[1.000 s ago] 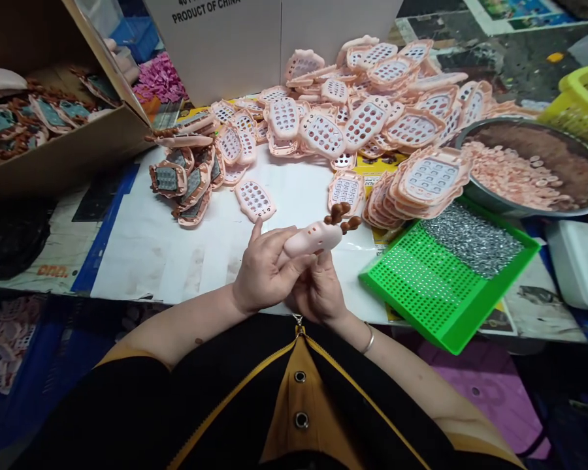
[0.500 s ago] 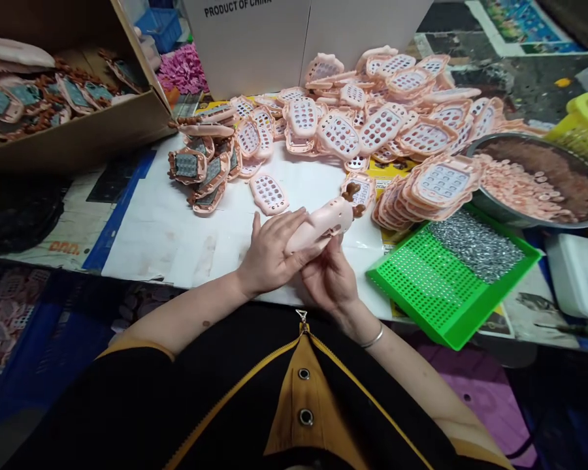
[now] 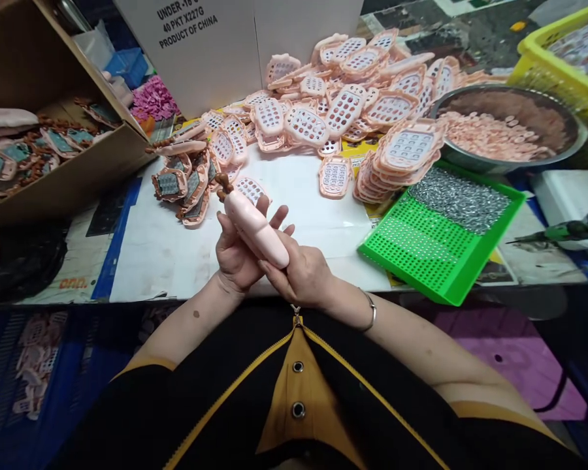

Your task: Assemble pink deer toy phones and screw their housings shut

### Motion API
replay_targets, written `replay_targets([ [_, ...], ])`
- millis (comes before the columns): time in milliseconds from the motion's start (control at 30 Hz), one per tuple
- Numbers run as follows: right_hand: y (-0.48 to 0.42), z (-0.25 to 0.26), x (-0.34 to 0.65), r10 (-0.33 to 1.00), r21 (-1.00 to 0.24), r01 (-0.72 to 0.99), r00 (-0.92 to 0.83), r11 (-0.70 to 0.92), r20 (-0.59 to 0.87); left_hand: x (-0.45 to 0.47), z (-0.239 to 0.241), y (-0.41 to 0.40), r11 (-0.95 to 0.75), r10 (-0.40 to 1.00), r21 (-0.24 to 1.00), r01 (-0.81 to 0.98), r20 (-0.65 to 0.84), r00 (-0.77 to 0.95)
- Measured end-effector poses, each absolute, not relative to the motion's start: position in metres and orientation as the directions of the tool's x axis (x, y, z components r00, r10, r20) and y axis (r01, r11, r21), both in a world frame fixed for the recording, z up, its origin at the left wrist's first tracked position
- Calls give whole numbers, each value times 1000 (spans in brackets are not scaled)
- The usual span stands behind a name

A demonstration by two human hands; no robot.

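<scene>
A pale pink plastic toy phone (image 3: 257, 228) with brown antler-like pieces at its top end is held tilted between both hands, smooth side up. My left hand (image 3: 238, 261) cradles it from the left, thumb along its side; fingertips stick out past its right side. My right hand (image 3: 306, 274) is closed around the lower end, thumb near its edge. The underside is hidden. Just behind the toy lies a pink keypad front shell (image 3: 249, 189), partly covered. Another keypad shell (image 3: 335, 177) lies flat to the right.
Behind is a heap of keypad shells (image 3: 345, 108), with a stack (image 3: 404, 150) at right. Assembled grey-screened toys (image 3: 193, 189) sit left, beside a cardboard box (image 3: 78, 156). Right are a green tray (image 3: 406, 254) of screws, a metal bowl (image 3: 566, 140) of pink parts and a power screwdriver (image 3: 563, 230).
The toy phone has swung from pointing up-right to up-left and moved left. My right hand has shifted from beneath it to grip its lower end. The whole view has turned slightly.
</scene>
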State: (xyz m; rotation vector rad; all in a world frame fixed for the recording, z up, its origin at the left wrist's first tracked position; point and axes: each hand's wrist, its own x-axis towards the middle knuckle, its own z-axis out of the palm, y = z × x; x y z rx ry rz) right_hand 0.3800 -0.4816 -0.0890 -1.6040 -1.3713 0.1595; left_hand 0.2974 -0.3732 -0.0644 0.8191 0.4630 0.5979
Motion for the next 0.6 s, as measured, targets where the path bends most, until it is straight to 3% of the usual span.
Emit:
replay_targets([
  [133, -492, -75, 390, 884, -474, 880, 246, -31, 398, 298, -67, -378, 641, 607, 684, -347, -176, 775],
  [300, -500, -57, 399, 907, -259, 941, 292, -217, 304, 295, -72, -387, 663, 504, 709, -240, -185, 844],
  [467, -505, -62, 394, 901, -188, 953, 289, -238, 324, 295, -70, -396, 669, 470, 718, -194, -206, 858],
  [600, -552, -63, 420, 824, -187, 955, 294, -231, 485, 302, -65, -397, 691, 462, 712, -123, -304, 833],
])
